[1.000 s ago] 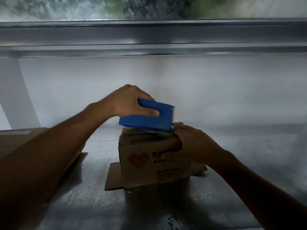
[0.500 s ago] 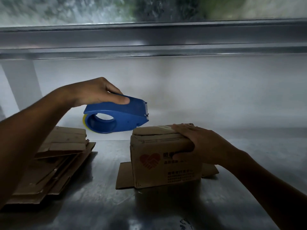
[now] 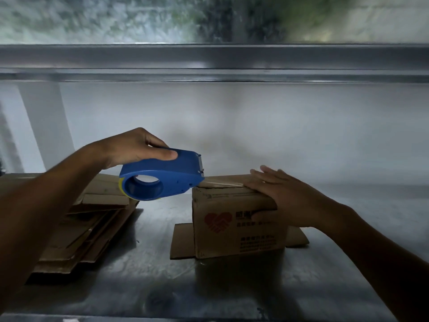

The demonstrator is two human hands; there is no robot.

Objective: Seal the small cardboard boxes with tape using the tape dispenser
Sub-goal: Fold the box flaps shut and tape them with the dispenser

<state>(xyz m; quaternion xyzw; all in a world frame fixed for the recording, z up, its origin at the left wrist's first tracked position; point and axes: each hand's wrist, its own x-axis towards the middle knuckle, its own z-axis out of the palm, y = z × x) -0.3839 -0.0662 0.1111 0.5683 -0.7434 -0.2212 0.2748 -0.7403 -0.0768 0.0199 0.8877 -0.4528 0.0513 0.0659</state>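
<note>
Lowered since 0.5 s ago: tape dispenser, nose now at left top edge of small box on metal table. Top seam seemingly taped with 1 strip; cut and flattened cartons remaining. Dispenser gripped from above by left hand. Flat on box top: right hand, fingers straight, thumb down front.

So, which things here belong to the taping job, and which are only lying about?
For the job:
- tape dispenser, gripped by the left hand
- small box, pressed from above by the right hand

Lying about for now:
- pile of flat cardboard, left of the box
- metal table, which only carries everything
</note>
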